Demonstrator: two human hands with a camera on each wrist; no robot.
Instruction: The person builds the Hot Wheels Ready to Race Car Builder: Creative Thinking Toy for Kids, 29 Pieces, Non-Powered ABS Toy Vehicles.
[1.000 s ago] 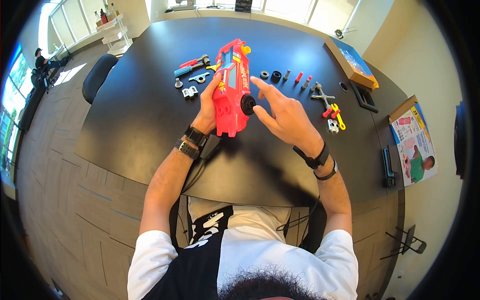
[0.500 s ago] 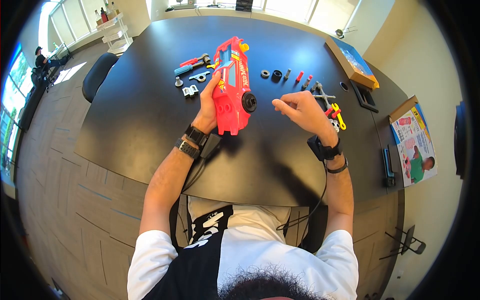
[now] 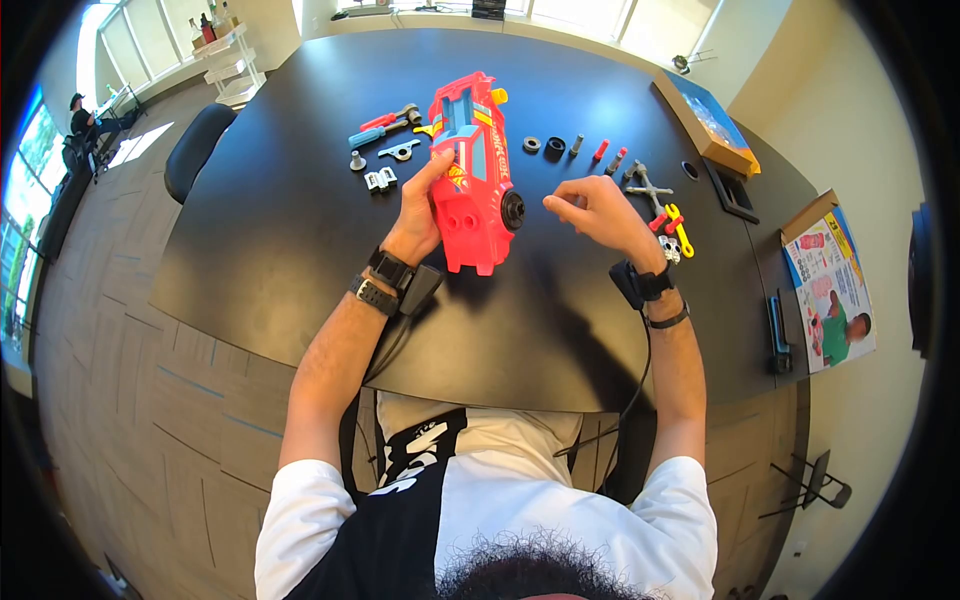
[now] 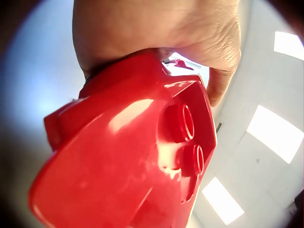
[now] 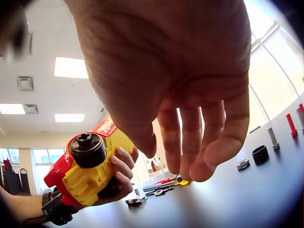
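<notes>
My left hand [image 3: 415, 220] grips a red toy car [image 3: 472, 235] by its side, holding it up over the table. A black wheel [image 3: 513, 210] sits on the car's right side at the near end. In the right wrist view the car's yellow underside [image 5: 85, 184] shows, with the left fingers wrapped under it. The left wrist view shows two round red studs [image 4: 183, 123] on the car's end. To the right of the car, apart from it, my right hand [image 3: 605, 215] hovers with loosely bent fingers and nothing in them.
Toy tools [image 3: 380, 130] and small grey parts lie left of the car. Beyond the right hand stand a black ring [image 3: 555, 146], several bolts, a cross wrench [image 3: 650, 188] and a yellow wrench [image 3: 678, 230]. An open box [image 3: 705, 125] and a printed box [image 3: 828, 285] are at the right.
My right hand has drawn back from the wheel to the right, its fingers bending more loosely. The left hand has turned the car slightly and shifted it right.
</notes>
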